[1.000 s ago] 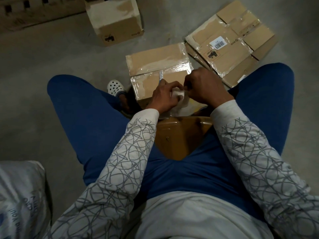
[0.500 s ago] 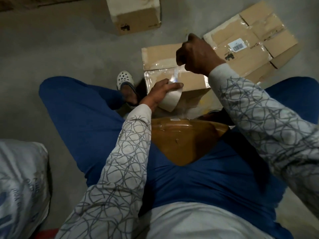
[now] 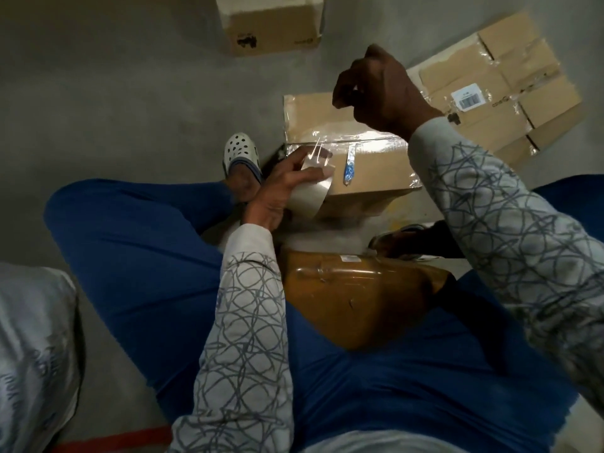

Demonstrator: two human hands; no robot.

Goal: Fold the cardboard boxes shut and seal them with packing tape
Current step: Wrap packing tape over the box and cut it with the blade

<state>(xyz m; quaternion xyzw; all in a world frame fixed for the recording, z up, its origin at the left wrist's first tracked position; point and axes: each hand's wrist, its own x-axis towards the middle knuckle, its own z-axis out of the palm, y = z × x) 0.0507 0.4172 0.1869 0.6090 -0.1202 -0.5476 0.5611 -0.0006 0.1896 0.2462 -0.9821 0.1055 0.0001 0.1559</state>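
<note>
Though the brown cardboard box [image 3: 369, 165] is part-taped, left hand [image 3: 277, 194] grips the pale tape roll [image 3: 309, 199]; right hand [image 3: 382, 89] curls (contents unclear).

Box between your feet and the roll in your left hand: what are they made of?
Box: matte brown cardboard, by its dull faces; glossy clear tape glints along its top seam. Roll in the left hand: smooth, pale, shiny, probably plastic packing tape.
</note>
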